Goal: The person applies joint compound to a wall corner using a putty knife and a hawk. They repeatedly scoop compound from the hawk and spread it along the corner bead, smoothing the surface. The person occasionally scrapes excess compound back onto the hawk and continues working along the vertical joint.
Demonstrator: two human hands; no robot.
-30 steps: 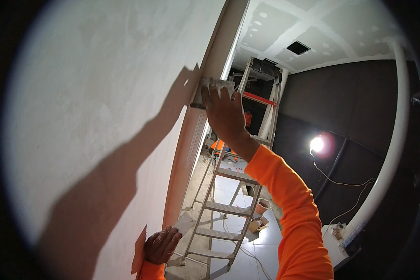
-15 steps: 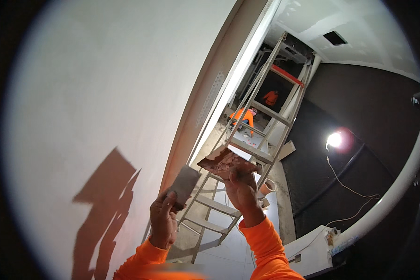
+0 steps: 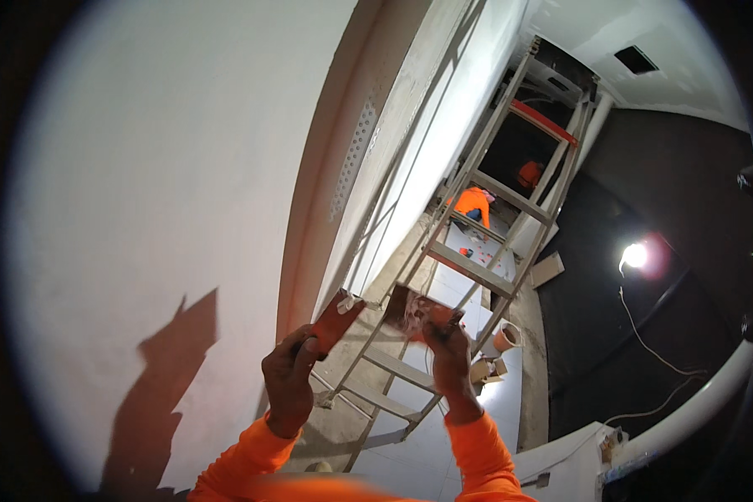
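My left hand (image 3: 288,383) is closed around a flat rectangular scraper (image 3: 335,330). A dab of pale putty (image 3: 350,304) sits on its upper end. To its right, my right hand (image 3: 452,364) grips the lower edge of a flat, squarish plate (image 3: 400,306), its face smeared with a putty-like paste. A small gap separates scraper and plate, both held up in front of me. The fingers behind each tool are partly hidden. At my left stands a smooth pale wall (image 3: 184,151), where the shadow of my hands and tools falls.
A metal stepladder (image 3: 474,269) leans across the view beyond my hands. A perforated corner strip (image 3: 353,159) runs along the wall's edge. A bucket (image 3: 507,336) stands on the floor. Farther off, a person in orange (image 3: 474,203) bends low. A bright lamp (image 3: 635,254) hangs against black sheeting.
The scraper has tilted, now showing a face with putty at its end. The plate has turned and lowered slightly. The view has shifted, so ladder and lamp appear farther right.
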